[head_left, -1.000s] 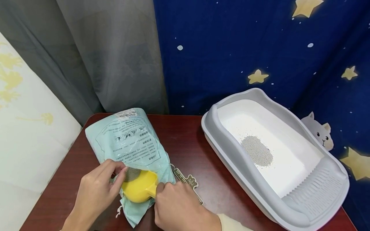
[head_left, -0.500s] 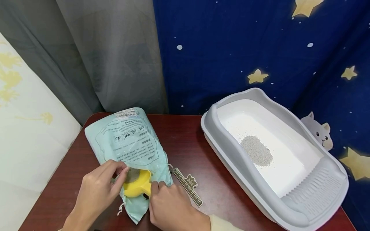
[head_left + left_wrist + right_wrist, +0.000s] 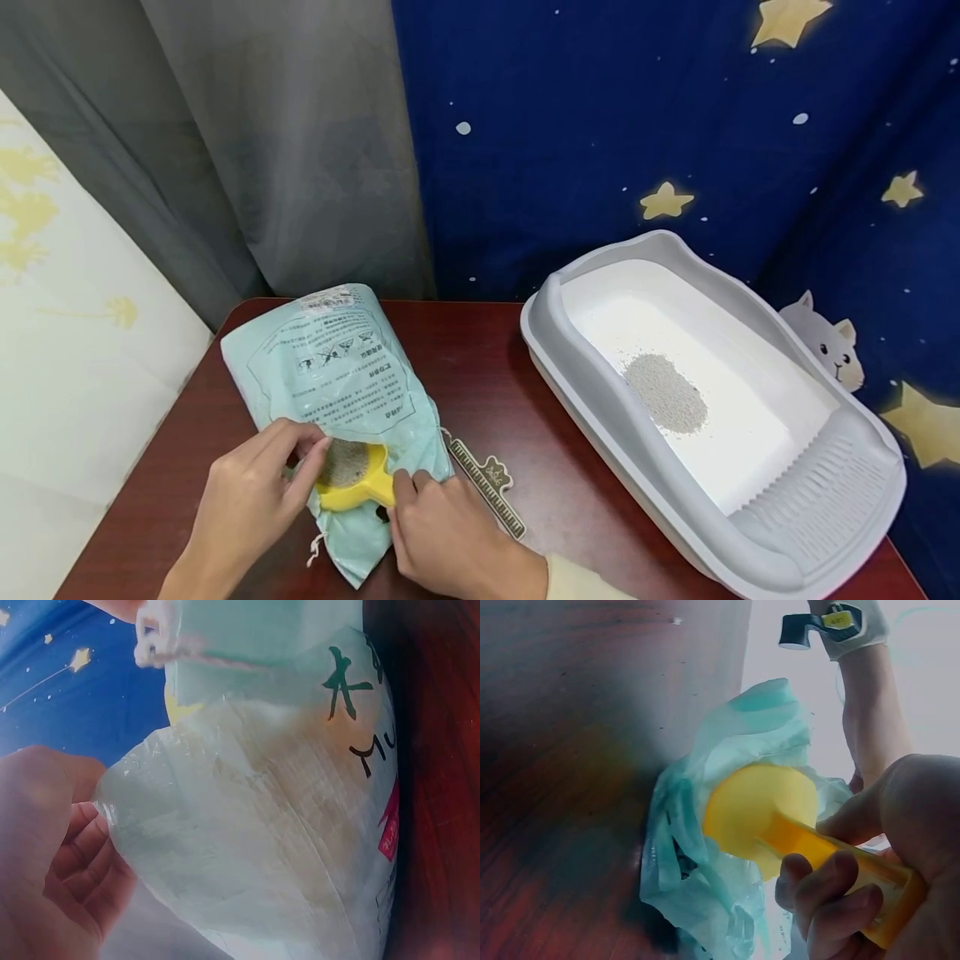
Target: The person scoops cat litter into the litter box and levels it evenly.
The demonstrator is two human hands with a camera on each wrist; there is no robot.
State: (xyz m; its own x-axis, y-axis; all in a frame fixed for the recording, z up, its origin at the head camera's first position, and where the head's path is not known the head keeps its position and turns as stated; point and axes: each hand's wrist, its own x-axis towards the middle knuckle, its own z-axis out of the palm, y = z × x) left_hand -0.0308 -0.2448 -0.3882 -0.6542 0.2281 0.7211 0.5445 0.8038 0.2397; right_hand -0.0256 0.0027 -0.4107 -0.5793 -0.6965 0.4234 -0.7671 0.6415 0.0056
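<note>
A pale green printed bag (image 3: 337,358) lies on the table, its mouth toward me. My left hand (image 3: 251,492) pinches the upper edge of that mouth between thumb and fingers and lifts it. In the left wrist view the bag's plastic (image 3: 225,817) stretches out from the fingertips. My right hand (image 3: 453,533) grips a yellow scoop (image 3: 352,498) by its handle; the bowl sits in the bag's mouth with grey granules (image 3: 347,462) in it. In the right wrist view curled fingers wrap the scoop's handle (image 3: 889,892), and crumpled bag film surrounds the bowl.
To the right stands a grey and white litter box (image 3: 551,333) with a small heap of grey granules (image 3: 665,393) inside. A ruler-like tag (image 3: 487,483) lies beside the bag, between it and the box. Curtains (image 3: 300,150) hang behind the table (image 3: 480,358).
My right hand has moved left with the scoop, bringing the bowl further into the bag's mouth. The bowl has turned, and more granules show in it. My left hand keeps its pinch.
</note>
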